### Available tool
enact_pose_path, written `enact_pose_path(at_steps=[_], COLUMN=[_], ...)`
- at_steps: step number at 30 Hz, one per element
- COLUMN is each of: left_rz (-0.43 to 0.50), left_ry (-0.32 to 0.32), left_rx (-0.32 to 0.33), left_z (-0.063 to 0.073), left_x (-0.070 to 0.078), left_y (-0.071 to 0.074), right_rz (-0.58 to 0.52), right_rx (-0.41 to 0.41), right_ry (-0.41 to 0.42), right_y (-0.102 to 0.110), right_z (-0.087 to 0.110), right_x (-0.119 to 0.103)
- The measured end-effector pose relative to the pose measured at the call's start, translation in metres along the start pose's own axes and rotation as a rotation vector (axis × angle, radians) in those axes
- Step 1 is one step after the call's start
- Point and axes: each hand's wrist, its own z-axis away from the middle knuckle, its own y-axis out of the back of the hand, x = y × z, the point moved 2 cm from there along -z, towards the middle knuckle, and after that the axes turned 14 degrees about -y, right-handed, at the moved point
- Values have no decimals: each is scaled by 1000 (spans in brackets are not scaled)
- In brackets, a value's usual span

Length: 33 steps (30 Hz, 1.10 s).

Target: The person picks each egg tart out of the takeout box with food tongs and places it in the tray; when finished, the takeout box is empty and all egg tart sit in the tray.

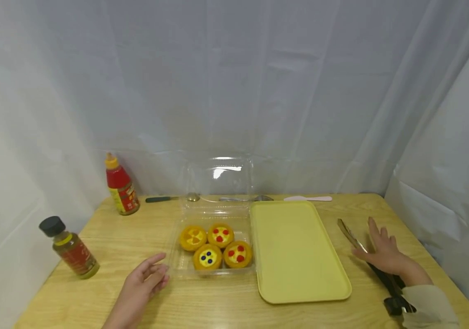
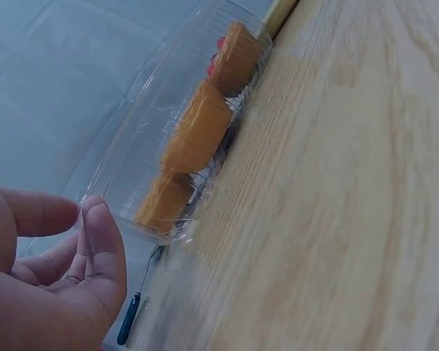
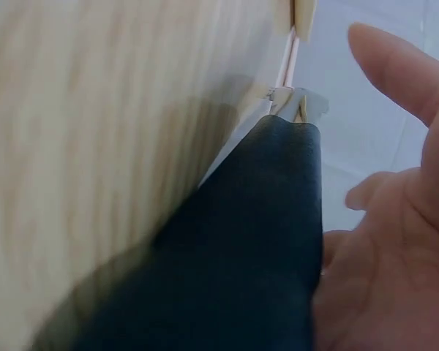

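My left hand (image 1: 143,279) is at the near left corner of a clear plastic container (image 1: 183,265). In the left wrist view, thumb and index finger pinch at the container's rim. The lid (image 1: 218,180) stands raised at the back. Inside lie several tarts: one with orange pieces (image 1: 193,238), two with red pieces, such as the rear one (image 1: 220,235), and one with blue dots (image 1: 207,257). My right hand (image 1: 386,251), fingers spread and straight, hovers over metal tongs with black handles (image 3: 241,219). The tongs lie on the table's right side, partly hidden under the hand.
A yellow tray (image 1: 300,251) lies right of the container. Behind them are a green-handled utensil (image 1: 161,199), a fork (image 1: 263,198) and a pink knife (image 1: 308,198). A red sauce bottle (image 1: 122,187) and a black-capped bottle (image 1: 74,251) stand left. Pale curtains (image 1: 234,91) surround the wooden table.
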Motion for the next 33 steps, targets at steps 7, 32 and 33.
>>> enact_pose_path(at_steps=[7, 32, 33], left_rz=[-8, -7, -7], left_ry=[1, 13, 17], left_rx=[-6, -35, -30], left_z=[1, -1, -1], left_x=[0, -1, -1], left_y=[1, 4, 3], right_rz=[21, -68, -46], right_rx=[-48, -135, -114], right_ry=[-20, -134, -136], right_y=[1, 19, 21], right_z=[3, 3, 4], right_x=[4, 15, 15])
